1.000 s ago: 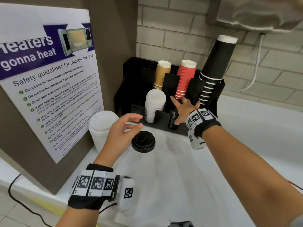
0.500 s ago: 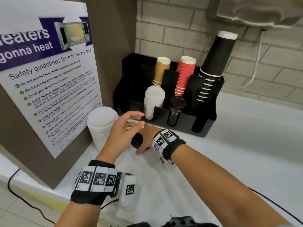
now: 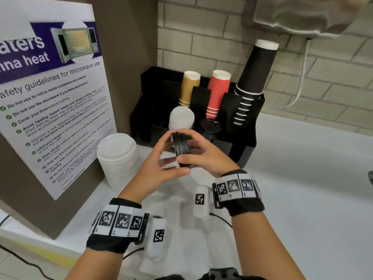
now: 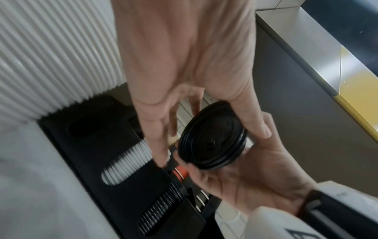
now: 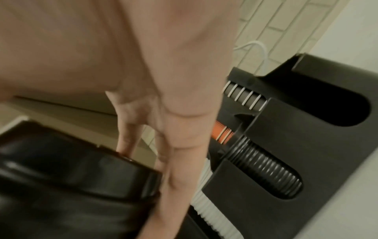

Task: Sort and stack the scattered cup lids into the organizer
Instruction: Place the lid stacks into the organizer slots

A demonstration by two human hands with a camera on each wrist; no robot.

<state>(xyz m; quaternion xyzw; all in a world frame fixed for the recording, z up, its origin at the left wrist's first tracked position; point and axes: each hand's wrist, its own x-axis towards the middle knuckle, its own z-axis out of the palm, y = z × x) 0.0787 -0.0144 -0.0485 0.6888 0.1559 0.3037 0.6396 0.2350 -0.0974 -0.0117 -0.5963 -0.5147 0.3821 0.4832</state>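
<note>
A short stack of black lids (image 3: 182, 148) stands on edge above the counter, just in front of the black organizer (image 3: 245, 146). My left hand (image 3: 171, 156) pinches it from the left, thumb under and fingers over. From the right, my right hand (image 3: 198, 150) grips the same stack. The left wrist view shows the black lids (image 4: 212, 139) between the left thumb and the right palm. In the organizer's front slots stand a white lid stack (image 3: 181, 118) and a black lid stack (image 3: 210, 128).
A tall loose stack of white lids (image 3: 118, 156) stands on the white counter (image 3: 302, 199) at the left, beside a poster panel (image 3: 50, 98). Gold, red and black cup stacks (image 3: 218, 91) fill the organizer's back slots. A brick wall lies behind.
My right hand left the organizer, came down to the black lids on the counter and lifted them. My left hand closed in, and both now hold the stack on edge.
</note>
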